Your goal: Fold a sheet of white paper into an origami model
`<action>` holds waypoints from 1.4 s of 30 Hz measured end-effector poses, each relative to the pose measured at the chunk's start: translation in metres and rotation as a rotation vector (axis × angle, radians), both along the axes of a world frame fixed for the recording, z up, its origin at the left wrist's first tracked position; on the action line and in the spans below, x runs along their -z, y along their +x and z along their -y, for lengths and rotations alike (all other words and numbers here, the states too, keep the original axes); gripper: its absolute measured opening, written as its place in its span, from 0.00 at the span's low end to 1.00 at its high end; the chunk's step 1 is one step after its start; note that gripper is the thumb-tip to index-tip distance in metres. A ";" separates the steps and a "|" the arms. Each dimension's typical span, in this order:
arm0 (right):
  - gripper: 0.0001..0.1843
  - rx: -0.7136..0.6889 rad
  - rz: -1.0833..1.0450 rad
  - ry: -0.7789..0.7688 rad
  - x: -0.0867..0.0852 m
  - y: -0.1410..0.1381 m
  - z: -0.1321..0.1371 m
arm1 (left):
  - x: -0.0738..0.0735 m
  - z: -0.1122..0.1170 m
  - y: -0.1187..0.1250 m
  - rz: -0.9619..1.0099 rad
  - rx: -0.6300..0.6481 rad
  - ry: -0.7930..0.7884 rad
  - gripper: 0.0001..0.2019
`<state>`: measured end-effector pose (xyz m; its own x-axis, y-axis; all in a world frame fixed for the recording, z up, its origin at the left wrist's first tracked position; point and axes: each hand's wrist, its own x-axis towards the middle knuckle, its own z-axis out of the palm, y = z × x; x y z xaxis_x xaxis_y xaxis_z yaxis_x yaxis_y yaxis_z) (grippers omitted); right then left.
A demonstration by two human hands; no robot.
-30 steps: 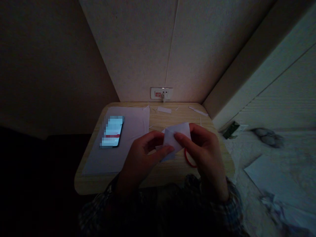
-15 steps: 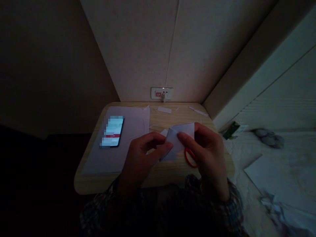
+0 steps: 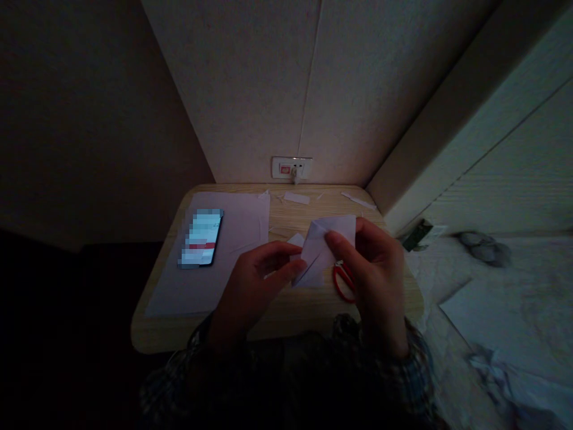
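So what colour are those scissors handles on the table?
Red; the scissors handles show best in the head view, partly behind the right hand.

The view is looking very dim. Weak warm light is falling on the beige padded wall [image 3: 268, 89], the pale wooden table [image 3: 286, 313] and the folded white paper [image 3: 329, 242]; the pixelated screen of the black phone [image 3: 200, 237] is glowing. The frame's left and bottom are sinking into black, and the right edge is smearing bluish.

left hand [image 3: 249, 285]: pinch closed | right hand [image 3: 375, 270]: pinch closed, slightly higher
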<state>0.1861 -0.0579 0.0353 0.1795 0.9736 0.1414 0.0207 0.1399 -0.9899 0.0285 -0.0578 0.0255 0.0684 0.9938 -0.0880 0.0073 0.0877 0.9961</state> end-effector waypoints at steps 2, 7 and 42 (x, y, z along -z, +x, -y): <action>0.09 -0.005 0.010 -0.001 0.002 0.001 -0.001 | 0.003 -0.001 -0.002 0.011 0.011 -0.016 0.06; 0.09 0.003 0.007 0.006 0.002 0.000 -0.001 | 0.010 -0.002 -0.005 0.148 0.093 -0.123 0.12; 0.09 0.015 -0.043 0.008 0.020 0.005 -0.005 | 0.015 -0.006 0.014 0.159 0.010 -0.126 0.04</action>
<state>0.1912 -0.0527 0.0152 0.2001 0.9695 0.1414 -0.0197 0.1483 -0.9887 0.0427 -0.0520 0.0109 0.1010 0.9748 -0.1990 -0.1482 0.2125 0.9658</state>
